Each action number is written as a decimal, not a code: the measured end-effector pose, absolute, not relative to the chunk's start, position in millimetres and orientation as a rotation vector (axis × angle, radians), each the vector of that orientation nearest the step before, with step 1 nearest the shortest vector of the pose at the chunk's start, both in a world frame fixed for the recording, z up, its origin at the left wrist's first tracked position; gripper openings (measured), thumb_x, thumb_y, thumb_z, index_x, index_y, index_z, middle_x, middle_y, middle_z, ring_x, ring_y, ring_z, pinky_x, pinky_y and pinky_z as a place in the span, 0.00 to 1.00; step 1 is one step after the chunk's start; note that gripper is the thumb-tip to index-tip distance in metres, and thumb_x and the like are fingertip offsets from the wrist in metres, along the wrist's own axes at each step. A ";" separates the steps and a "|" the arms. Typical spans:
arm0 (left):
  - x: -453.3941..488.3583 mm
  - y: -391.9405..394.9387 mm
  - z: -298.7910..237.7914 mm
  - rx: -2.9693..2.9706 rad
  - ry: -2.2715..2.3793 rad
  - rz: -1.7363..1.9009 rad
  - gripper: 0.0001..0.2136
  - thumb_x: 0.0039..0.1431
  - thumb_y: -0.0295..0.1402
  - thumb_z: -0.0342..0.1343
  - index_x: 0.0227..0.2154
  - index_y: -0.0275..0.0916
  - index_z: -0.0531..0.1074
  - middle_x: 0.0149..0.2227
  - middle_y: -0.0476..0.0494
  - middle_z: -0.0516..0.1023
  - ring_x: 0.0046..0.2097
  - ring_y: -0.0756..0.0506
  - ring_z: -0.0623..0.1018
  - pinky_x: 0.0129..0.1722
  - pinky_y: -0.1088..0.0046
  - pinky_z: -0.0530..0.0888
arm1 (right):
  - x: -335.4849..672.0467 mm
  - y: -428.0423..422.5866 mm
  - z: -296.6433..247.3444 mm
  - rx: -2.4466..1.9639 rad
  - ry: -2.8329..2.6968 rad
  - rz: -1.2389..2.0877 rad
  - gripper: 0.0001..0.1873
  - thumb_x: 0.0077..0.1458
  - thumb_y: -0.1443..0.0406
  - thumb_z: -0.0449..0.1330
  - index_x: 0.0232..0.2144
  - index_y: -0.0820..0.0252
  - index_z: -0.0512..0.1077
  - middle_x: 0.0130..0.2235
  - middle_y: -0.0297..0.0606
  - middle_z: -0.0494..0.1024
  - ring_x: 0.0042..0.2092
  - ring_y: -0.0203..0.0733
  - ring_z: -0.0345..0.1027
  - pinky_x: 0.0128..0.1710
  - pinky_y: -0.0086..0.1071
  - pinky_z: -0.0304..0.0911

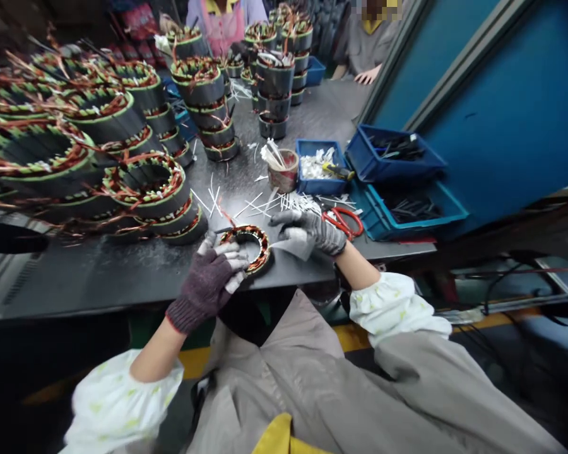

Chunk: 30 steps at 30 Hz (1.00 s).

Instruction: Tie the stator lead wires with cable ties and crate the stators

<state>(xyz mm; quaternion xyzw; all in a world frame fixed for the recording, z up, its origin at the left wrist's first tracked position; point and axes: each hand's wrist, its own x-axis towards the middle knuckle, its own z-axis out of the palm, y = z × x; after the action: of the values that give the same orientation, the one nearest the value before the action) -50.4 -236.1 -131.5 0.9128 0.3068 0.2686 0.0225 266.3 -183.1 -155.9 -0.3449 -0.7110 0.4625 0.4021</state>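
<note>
A small stator ring with copper windings (264, 243) lies near the front edge of the dark table. My left hand (211, 274), in a purple glove with whitish fingers, grips its left side, fingers over the rim. Right of the ring is my right hand (319, 230), in a grey striped glove with the fingers bent. A pale, blurred piece (299, 246) shows under those fingers, its thin end towards the ring; its kind is unclear. Loose white cable ties (296, 202) lie just beyond my right hand, and red-handled scissors (348, 222) lie beside it.
Stacked wound stators (156, 195) crowd the left, with another stack (274, 88) further back. A tin of white ties (284, 171) stands beside a blue bin (322, 185) of white pieces. Two more bins (397, 173) stand at right, near a blue panel (511, 101). Two people are across the table.
</note>
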 end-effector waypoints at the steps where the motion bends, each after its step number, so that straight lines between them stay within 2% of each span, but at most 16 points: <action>1: -48.3 -237.0 -135.4 2.824 0.952 0.875 0.10 0.68 0.32 0.55 0.47 0.49 0.79 0.47 0.47 0.87 0.57 0.40 0.82 0.70 0.48 0.67 | 274.0 -172.0 -152.9 -0.963 -1.704 1.088 0.22 0.63 0.52 0.66 0.53 0.57 0.80 0.47 0.41 0.85 0.43 0.42 0.79 0.47 0.38 0.76; 3: -39.1 -244.0 -142.4 2.853 1.027 0.959 0.11 0.68 0.31 0.56 0.49 0.47 0.79 0.47 0.45 0.87 0.54 0.40 0.83 0.61 0.53 0.74 | 281.2 -143.2 -144.6 -1.166 -1.582 0.837 0.17 0.62 0.55 0.66 0.47 0.59 0.82 0.44 0.42 0.86 0.42 0.43 0.79 0.48 0.39 0.76; 5: -25.7 -255.8 -147.3 2.909 1.168 1.012 0.10 0.68 0.30 0.58 0.49 0.45 0.79 0.46 0.43 0.87 0.53 0.39 0.83 0.56 0.55 0.75 | 276.2 -109.6 -133.5 -1.318 -1.551 0.607 0.10 0.61 0.60 0.66 0.40 0.60 0.83 0.41 0.42 0.85 0.43 0.46 0.78 0.52 0.41 0.74; 7: -12.8 -267.6 -150.1 2.946 1.308 1.061 0.10 0.67 0.29 0.60 0.49 0.44 0.78 0.45 0.41 0.86 0.51 0.38 0.83 0.56 0.53 0.74 | 261.6 -78.5 -121.0 -1.445 -1.603 0.428 0.08 0.59 0.63 0.67 0.39 0.60 0.84 0.42 0.43 0.85 0.46 0.49 0.77 0.55 0.44 0.72; 11: -4.8 -275.5 -153.0 2.932 1.301 1.118 0.10 0.68 0.28 0.59 0.50 0.41 0.77 0.45 0.42 0.86 0.50 0.39 0.83 0.65 0.48 0.70 | 232.4 -44.2 -102.6 -1.705 -1.746 0.192 0.12 0.59 0.64 0.69 0.45 0.60 0.84 0.47 0.45 0.84 0.49 0.54 0.75 0.57 0.47 0.70; 14: -11.9 -270.0 -155.2 2.939 1.206 1.070 0.10 0.69 0.29 0.59 0.51 0.41 0.76 0.45 0.44 0.86 0.48 0.40 0.82 0.62 0.52 0.74 | 232.0 -40.2 -101.3 -1.691 -1.708 0.196 0.08 0.63 0.65 0.65 0.43 0.61 0.82 0.46 0.44 0.83 0.48 0.51 0.76 0.57 0.46 0.69; 17: -16.6 -264.0 -157.5 2.941 1.188 1.067 0.09 0.68 0.30 0.60 0.49 0.42 0.77 0.44 0.44 0.86 0.47 0.41 0.82 0.58 0.54 0.76 | 246.4 -41.9 -107.1 -1.524 -1.504 0.325 0.05 0.66 0.66 0.61 0.40 0.58 0.77 0.41 0.39 0.82 0.44 0.44 0.77 0.53 0.41 0.73; 20: -14.9 -258.8 -158.9 2.936 1.166 1.117 0.08 0.69 0.30 0.60 0.48 0.42 0.78 0.42 0.44 0.86 0.46 0.41 0.82 0.57 0.55 0.76 | 258.8 -47.1 -112.8 -1.209 -1.272 0.593 0.04 0.64 0.66 0.61 0.35 0.55 0.71 0.36 0.33 0.80 0.37 0.38 0.76 0.44 0.35 0.76; 22: -12.7 -254.4 -159.9 2.917 1.147 1.159 0.07 0.69 0.31 0.60 0.48 0.42 0.78 0.41 0.45 0.86 0.46 0.42 0.82 0.58 0.55 0.76 | 262.1 -58.2 -114.1 -1.016 -1.192 0.744 0.08 0.63 0.60 0.65 0.37 0.54 0.69 0.35 0.31 0.79 0.33 0.36 0.75 0.37 0.33 0.77; 24: -11.5 -249.5 -161.3 2.896 1.149 1.200 0.07 0.69 0.31 0.60 0.47 0.41 0.78 0.42 0.44 0.86 0.46 0.42 0.83 0.60 0.55 0.76 | 262.3 -80.3 -113.7 -0.898 -1.179 0.803 0.16 0.58 0.53 0.71 0.41 0.53 0.71 0.38 0.31 0.80 0.32 0.35 0.76 0.35 0.32 0.77; 26: -11.6 -246.2 -162.8 2.887 1.163 1.196 0.07 0.70 0.31 0.59 0.47 0.41 0.78 0.43 0.44 0.86 0.47 0.41 0.83 0.61 0.54 0.76 | 261.3 -114.2 -113.1 -0.853 -1.217 0.761 0.21 0.56 0.49 0.73 0.43 0.52 0.74 0.39 0.32 0.82 0.33 0.36 0.77 0.35 0.33 0.78; 28: -12.4 -246.8 -163.2 2.863 1.201 1.126 0.09 0.70 0.31 0.58 0.49 0.42 0.79 0.46 0.43 0.86 0.51 0.41 0.83 0.64 0.52 0.74 | 260.4 -156.4 -114.2 -0.852 -1.285 0.677 0.17 0.60 0.49 0.71 0.43 0.53 0.78 0.38 0.34 0.83 0.33 0.38 0.78 0.35 0.34 0.78; 30: -13.1 -251.2 -161.8 2.820 1.280 1.002 0.12 0.71 0.31 0.57 0.54 0.43 0.78 0.53 0.40 0.85 0.59 0.39 0.80 0.68 0.48 0.71 | 260.1 -200.5 -118.0 -0.864 -1.390 0.571 0.12 0.64 0.54 0.69 0.43 0.54 0.81 0.35 0.35 0.84 0.33 0.40 0.79 0.35 0.35 0.78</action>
<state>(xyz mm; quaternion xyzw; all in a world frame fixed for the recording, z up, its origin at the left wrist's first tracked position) -13.1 -251.2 -161.8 0.8650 0.3927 0.3073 -0.0566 260.1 -200.5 -118.0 -0.3799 -0.6112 0.2513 0.6473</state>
